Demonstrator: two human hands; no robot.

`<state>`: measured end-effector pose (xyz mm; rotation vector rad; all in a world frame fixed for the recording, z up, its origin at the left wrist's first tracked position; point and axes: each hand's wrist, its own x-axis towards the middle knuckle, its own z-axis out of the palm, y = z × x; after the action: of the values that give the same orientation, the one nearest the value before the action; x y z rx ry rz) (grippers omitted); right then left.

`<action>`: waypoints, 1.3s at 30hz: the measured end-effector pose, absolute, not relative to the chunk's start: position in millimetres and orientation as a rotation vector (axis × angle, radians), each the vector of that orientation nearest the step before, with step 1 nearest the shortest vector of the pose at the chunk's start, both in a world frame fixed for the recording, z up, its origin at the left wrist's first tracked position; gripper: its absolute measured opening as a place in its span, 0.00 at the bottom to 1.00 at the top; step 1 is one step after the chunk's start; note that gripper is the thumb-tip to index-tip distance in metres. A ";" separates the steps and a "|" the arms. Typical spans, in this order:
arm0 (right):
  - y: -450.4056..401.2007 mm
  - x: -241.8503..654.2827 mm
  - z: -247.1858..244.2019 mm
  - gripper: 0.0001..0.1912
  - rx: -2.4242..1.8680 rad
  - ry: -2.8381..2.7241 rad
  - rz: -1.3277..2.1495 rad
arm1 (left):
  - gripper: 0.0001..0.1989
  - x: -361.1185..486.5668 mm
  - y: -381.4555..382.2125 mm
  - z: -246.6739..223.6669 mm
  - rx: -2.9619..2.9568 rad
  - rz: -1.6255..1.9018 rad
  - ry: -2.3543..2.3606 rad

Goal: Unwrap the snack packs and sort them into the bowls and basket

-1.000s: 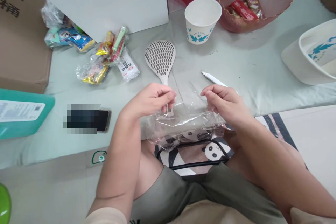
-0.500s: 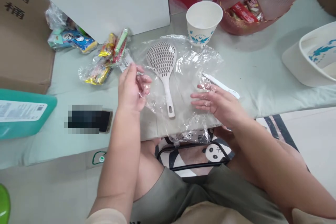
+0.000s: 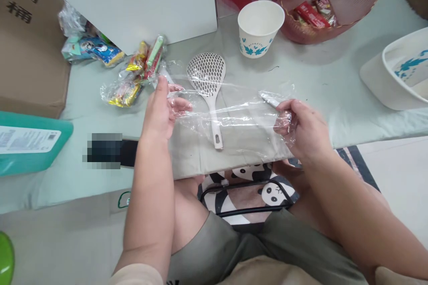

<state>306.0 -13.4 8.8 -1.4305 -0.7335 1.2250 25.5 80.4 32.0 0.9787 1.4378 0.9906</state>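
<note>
A clear plastic bag [image 3: 240, 113] is drawn out between my hands, over a pale skimmer [image 3: 206, 73] with a perforated bowl that lies on the table, handle towards me. My right hand [image 3: 302, 129] has its fingers curled closed on the bag's right end. On the left, my left hand [image 3: 162, 109] is open, thumb up and fingers apart, with the film lying against its fingers. A slim white tool [image 3: 269, 99] shows its narrow end beside my right fingertips; the remainder is hidden. Behind my left hand a whitish piece [image 3: 164, 73] is partly covered.
Wrapped snacks [image 3: 133, 75] lie at left, near a dark phone [image 3: 129, 152] and a green container [image 3: 30, 144]. A paper cup [image 3: 260, 31], a red-tinted bowl [image 3: 334, 31] with sweets, and a white tub [image 3: 384, 75] stand further right. A white box [image 3: 150, 4] blocks the back.
My right hand has moved a little right and closed on the bag. The bag, spread loosely before, is now narrower and stretched. My left hand has shifted slightly left.
</note>
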 end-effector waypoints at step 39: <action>-8.0 314.5 13.1 0.11 -1.483 -0.625 1.023 | 0.13 37.9 77.2 34.8 0.898 1.033 1.380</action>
<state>314.5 -8.0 13.1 -1.4825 -0.6245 1.0227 37.9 77.2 34.8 0.8975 1.3803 1.0331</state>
